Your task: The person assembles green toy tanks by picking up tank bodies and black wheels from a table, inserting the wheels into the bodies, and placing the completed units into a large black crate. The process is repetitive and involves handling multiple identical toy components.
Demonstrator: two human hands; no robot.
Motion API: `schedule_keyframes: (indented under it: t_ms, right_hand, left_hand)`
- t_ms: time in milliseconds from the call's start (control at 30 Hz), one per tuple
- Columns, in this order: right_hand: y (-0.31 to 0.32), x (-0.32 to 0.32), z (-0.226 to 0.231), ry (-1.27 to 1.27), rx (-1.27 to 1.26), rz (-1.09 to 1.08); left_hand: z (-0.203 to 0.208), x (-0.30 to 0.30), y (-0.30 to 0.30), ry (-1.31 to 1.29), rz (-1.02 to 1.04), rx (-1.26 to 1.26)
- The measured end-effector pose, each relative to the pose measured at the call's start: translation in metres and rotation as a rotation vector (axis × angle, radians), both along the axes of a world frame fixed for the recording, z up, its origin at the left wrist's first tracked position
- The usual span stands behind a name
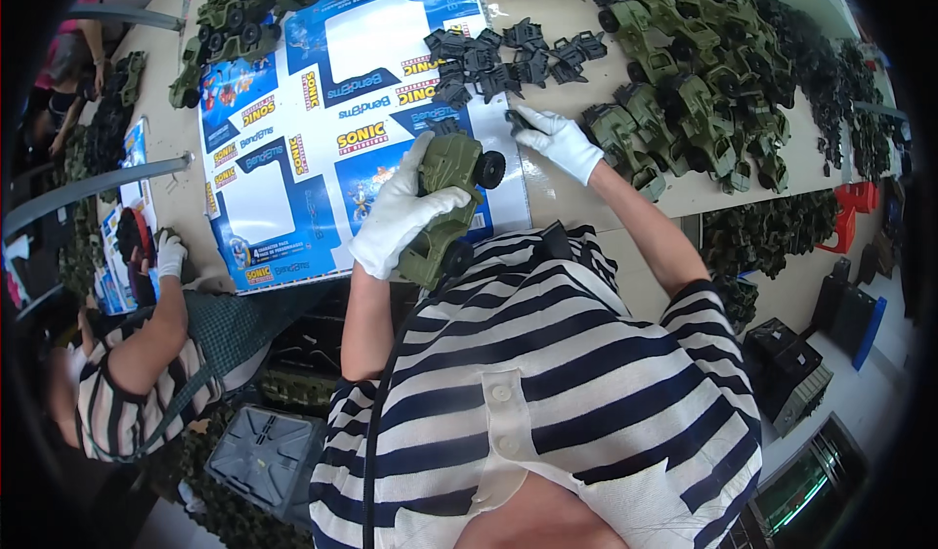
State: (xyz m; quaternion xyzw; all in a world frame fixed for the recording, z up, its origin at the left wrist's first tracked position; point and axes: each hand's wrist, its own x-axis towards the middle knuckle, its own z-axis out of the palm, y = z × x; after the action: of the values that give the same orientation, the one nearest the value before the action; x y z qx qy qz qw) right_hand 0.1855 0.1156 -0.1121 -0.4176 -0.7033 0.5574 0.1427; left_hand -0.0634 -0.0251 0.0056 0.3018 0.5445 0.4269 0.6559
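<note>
My left hand (399, 219), in a white glove, is wrapped round an olive-green toy jeep (451, 166) with black wheels. The jeep is held tilted above the near edge of a printed blue-and-white sheet (283, 70). Just to its right, my gloved right hand (565, 145) pinches a small dark plastic piece (515, 119) between thumb and fingers. Part of that piece is hidden by the fingers. Beyond both hands lies a loose heap of dark grey plastic parts (528, 56), partly on the sheet and partly on the bare tabletop (547, 195).
Many green toy jeeps (674, 109) are crowded at the right, and more (244, 21) stand at the far left. A co-worker's gloved hand (170, 254) is at the left. A grey crate (259, 456) sits low on the left; a red bin (848, 215) stands at the right.
</note>
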Motion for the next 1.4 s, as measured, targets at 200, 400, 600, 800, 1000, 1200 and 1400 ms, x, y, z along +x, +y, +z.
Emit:
schedule_keyframes:
  t_ms: [200, 400, 600, 800, 1000, 1200, 1400]
  right_hand:
    - [-0.023, -0.020, 0.053, 0.651, -0.723, -0.032]
    - [-0.022, -0.021, 0.056, 0.665, -0.758, 0.015]
    - [-0.018, -0.021, 0.053, 0.591, -0.732, 0.026]
    - [-0.017, -0.019, 0.058, 0.606, -0.711, 0.049]
    - [-0.015, -0.019, 0.057, 0.610, -0.742, 0.059]
    - [-0.004, -0.014, 0.061, 0.527, -0.498, 0.193]
    - [0.000, -0.049, 0.079, 0.236, -0.125, -0.190]
  left_hand:
    - [0.019, 0.015, 0.010, 0.126, -0.099, -0.057]
    - [0.022, 0.018, 0.015, 0.189, -0.120, -0.058]
    - [0.019, 0.019, 0.012, 0.197, -0.081, -0.026]
    - [0.035, 0.019, 0.019, 0.121, -0.091, -0.056]
    - [0.030, 0.019, 0.019, 0.079, -0.078, -0.048]
    - [0.027, 0.021, 0.019, 0.148, -0.083, -0.021]
    - [-0.013, 0.063, 0.041, 0.449, 0.157, 0.179]
